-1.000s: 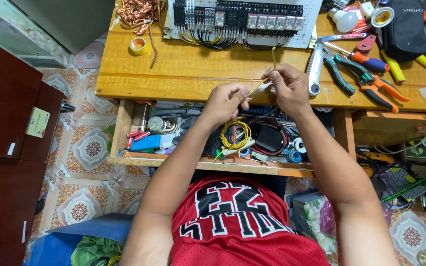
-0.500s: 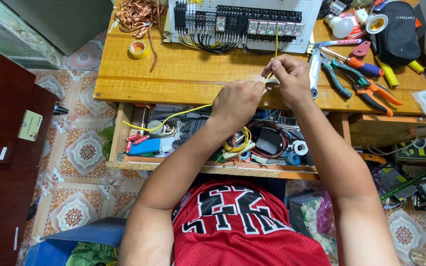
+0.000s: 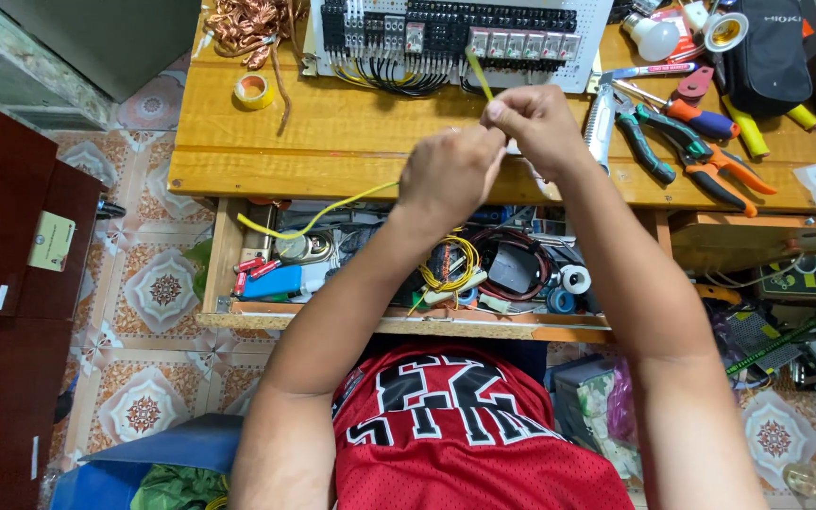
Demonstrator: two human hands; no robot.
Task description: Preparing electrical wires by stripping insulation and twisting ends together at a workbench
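I see both hands, left [image 3: 450, 175] and right [image 3: 538, 121], pinching the yellow wire [image 3: 332, 210] (over the bench [image 3: 332, 142]).

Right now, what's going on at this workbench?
A person in a red jersey holds a yellow wire with both hands over a wooden bench. The left hand and right hand pinch it close together; its loose end trails left over an open drawer. A wiring panel lies just beyond, pliers to the right.
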